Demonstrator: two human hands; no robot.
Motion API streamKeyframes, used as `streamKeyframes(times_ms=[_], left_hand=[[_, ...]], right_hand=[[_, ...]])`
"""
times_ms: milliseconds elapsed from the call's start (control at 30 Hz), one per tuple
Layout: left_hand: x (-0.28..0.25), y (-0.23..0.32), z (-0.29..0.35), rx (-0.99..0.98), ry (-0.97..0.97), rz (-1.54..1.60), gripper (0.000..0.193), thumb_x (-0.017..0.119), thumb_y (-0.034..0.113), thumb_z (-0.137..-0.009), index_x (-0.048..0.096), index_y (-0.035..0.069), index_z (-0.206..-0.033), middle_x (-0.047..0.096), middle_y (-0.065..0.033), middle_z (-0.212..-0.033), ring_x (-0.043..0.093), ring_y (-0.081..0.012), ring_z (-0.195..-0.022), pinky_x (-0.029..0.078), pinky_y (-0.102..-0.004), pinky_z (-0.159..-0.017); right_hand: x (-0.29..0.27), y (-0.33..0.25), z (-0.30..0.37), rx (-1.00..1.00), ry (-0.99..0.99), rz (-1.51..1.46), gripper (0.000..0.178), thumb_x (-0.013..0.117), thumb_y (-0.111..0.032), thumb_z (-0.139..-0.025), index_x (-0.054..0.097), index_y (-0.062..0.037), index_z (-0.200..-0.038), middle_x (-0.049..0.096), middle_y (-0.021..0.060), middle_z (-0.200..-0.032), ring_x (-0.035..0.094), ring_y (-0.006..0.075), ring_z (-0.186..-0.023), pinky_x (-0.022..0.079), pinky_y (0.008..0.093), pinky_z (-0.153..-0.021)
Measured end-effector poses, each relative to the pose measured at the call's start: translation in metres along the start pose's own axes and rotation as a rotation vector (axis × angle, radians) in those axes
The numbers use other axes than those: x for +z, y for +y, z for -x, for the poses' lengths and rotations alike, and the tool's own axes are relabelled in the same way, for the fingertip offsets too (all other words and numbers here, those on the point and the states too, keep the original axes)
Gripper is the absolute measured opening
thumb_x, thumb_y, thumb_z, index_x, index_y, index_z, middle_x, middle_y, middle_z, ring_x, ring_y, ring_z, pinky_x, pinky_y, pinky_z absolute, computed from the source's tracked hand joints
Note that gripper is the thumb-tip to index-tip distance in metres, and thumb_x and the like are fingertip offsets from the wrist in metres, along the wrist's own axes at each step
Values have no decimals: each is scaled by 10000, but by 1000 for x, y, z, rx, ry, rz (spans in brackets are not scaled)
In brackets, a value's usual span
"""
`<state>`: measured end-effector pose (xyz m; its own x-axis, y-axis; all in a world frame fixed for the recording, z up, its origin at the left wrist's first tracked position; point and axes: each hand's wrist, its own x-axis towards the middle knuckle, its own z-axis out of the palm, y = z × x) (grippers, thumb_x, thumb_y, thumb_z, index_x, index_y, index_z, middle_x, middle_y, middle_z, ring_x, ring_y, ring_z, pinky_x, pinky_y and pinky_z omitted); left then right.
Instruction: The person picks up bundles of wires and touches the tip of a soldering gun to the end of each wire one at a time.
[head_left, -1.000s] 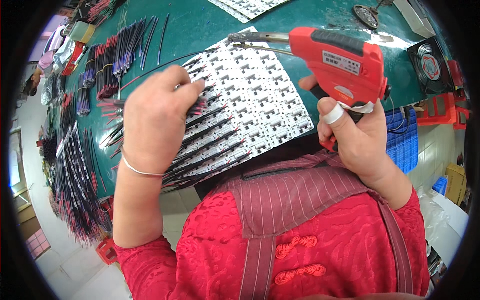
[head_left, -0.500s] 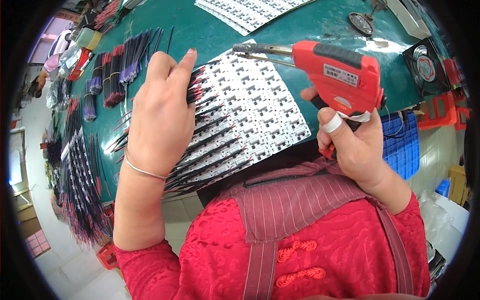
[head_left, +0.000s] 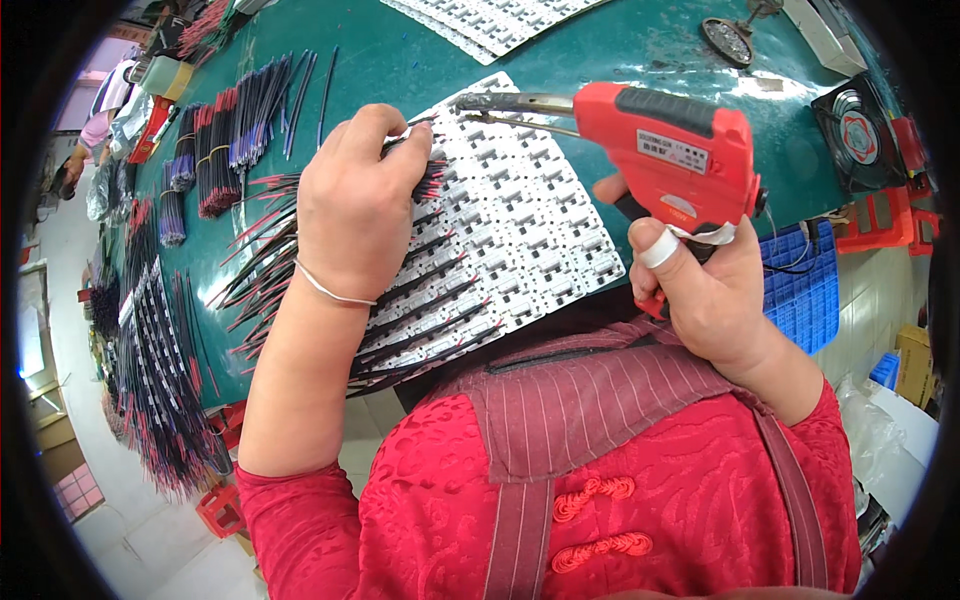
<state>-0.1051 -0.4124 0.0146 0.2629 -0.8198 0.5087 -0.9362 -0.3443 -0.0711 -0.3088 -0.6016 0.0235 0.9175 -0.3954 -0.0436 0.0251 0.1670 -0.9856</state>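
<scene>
My right hand (head_left: 700,285) grips a red and black soldering gun (head_left: 665,150), a finger at its trigger and white tape round the thumb. The gun's metal tip points left, over the upper part of a white circuit board panel (head_left: 540,230) with many small repeated parts. My left hand (head_left: 365,205) is closed on a bunch of thin black wires with red ends (head_left: 432,180), above the panel's left edge. Rows of black wires (head_left: 420,310) fan across the panel's near left side, and their other ends stick out left beyond my wrist.
Bundles of purple, black and red wires (head_left: 220,155) lie on the green table (head_left: 420,60) at left; more wires (head_left: 160,380) hang over its left edge. Other white panels (head_left: 490,25) lie at the back. A round metal dish (head_left: 727,42) and a small fan (head_left: 855,135) stand right.
My left hand has shifted right and slightly down, its fingers now bent closer over the wires. The soldering gun has moved slightly left.
</scene>
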Motion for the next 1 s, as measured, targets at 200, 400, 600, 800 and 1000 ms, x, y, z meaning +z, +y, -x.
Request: streamKeyframes(times_ms=[200,400,600,800,1000], left_hand=[[4,0,2,-21,-14,10,257,644,-6,-744,719,44,-985,574,-75,-871,576,-250,-771,498,-355,-670],[2,4,3,-80,-69,43,443,626,-124,-617,716,32,-1021,596,-93,-872,613,-270,-810,503,-366,-709],[3,4,2,-46,-52,10,292,642,-15,-703,716,76,-971,564,-66,-854,582,-247,-751,496,-355,-646],[1,6,4,-112,-127,23,502,642,-125,-602,696,64,-1064,596,-82,-909,629,-273,-794,509,-367,-678],[2,8,4,-143,-68,35,369,645,-73,-656,699,52,-1000,587,-76,-917,634,-267,-755,522,-367,-648]], right_hand=[[0,3,-1,27,13,6,317,666,-77,-934,582,-9,-1232,682,64,-1109,546,35,-646,458,198,-525],[0,3,-3,30,-11,41,320,666,-68,-931,586,-12,-1236,687,60,-1109,560,39,-665,461,196,-530],[0,3,-2,30,-27,44,315,665,-60,-927,595,-4,-1229,691,63,-1100,570,48,-669,466,201,-530],[0,4,-1,11,-12,42,320,665,-55,-926,593,-2,-1233,690,71,-1098,573,50,-669,467,207,-533],[0,4,-1,-2,-28,36,315,660,-49,-927,592,-2,-1231,689,75,-1102,575,51,-673,468,207,-540]])
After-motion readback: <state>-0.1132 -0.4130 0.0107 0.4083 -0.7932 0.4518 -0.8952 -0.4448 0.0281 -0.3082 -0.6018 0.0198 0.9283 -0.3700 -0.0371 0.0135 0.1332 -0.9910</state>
